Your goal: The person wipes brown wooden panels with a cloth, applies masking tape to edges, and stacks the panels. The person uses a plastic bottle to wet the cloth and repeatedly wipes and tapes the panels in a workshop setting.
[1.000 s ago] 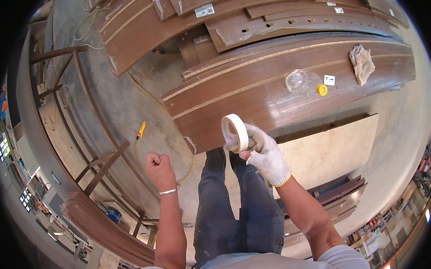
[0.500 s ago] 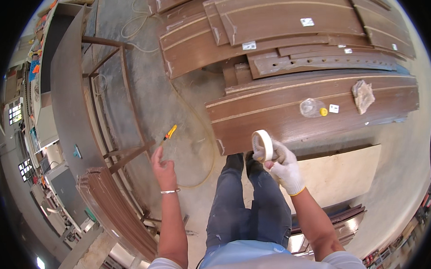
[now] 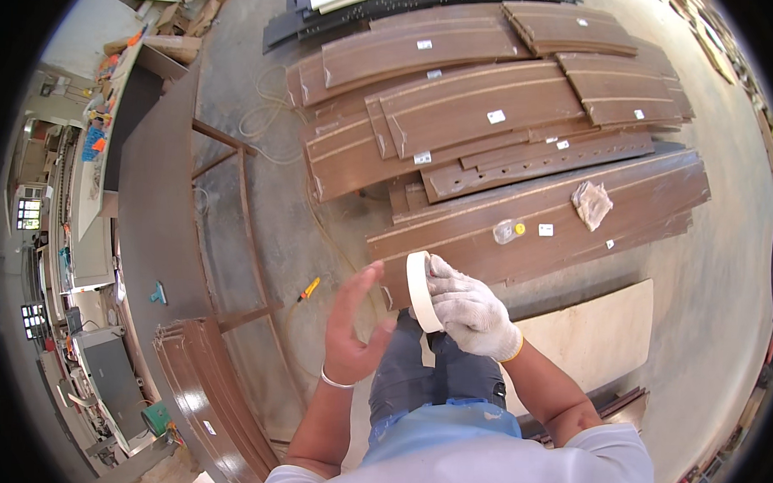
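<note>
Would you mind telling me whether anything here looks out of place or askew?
Mildly, yes. A crumpled rag and a small clear bottle with a yellow cap lie loose on the long brown panel. An orange-handled tool lies on the concrete floor by a hose.

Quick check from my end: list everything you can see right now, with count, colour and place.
Tape roll: one, cream, held in right hand, centre.
Wood panels: many, brown, stacked on floor, upper centre and right.
Rag: one, whitish, on the nearest long panel.
Small clear container with yellow cap: one, same panel, left of rag.
Pale board: one, beige, on floor, right.
Orange-handled tool: one, on floor, left of hands.
Curved brown panels: a stack, lower left.
Dark table: one, left.
Left hand: bare, open, beside the roll.
Right hand: white glove, gripping roll.
</note>
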Demonstrator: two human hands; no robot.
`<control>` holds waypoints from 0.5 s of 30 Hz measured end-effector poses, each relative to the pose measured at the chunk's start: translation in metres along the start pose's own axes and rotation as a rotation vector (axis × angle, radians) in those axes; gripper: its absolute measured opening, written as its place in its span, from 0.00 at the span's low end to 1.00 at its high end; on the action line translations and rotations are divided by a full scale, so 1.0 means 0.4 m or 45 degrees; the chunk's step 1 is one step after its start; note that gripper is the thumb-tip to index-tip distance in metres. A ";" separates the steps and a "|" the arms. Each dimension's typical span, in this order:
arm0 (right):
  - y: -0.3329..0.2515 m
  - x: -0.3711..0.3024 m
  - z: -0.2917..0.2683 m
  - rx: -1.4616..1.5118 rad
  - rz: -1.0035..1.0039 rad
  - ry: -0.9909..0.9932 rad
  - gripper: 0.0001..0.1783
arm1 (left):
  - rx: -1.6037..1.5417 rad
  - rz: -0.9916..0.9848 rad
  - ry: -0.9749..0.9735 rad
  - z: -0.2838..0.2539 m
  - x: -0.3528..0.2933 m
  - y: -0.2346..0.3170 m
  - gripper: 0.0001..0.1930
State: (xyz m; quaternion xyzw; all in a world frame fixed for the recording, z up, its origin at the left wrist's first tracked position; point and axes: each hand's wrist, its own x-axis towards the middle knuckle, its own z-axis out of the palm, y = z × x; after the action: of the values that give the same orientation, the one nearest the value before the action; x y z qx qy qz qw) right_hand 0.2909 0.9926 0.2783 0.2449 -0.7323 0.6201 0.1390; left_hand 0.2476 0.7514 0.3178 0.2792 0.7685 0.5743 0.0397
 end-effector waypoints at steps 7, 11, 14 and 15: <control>-0.210 -0.016 -0.059 0.061 0.186 0.018 0.24 | -0.029 0.157 -0.091 0.071 0.026 0.206 0.37; -0.308 -0.063 -0.071 0.641 0.878 0.030 0.38 | -0.371 -0.565 -0.107 0.131 0.024 0.235 0.28; -0.348 -0.077 -0.072 0.872 0.773 0.089 0.46 | -0.635 -0.877 -0.066 0.156 0.025 0.251 0.21; -0.356 -0.080 -0.072 0.766 0.680 0.079 0.46 | -0.632 -0.895 -0.069 0.156 0.028 0.259 0.20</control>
State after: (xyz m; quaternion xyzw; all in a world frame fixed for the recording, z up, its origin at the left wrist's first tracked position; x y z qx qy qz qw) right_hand 0.3905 1.0109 0.3874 0.0570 -0.5515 0.8281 -0.0829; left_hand 0.3018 0.8294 0.3933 -0.0026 0.6542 0.6858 0.3189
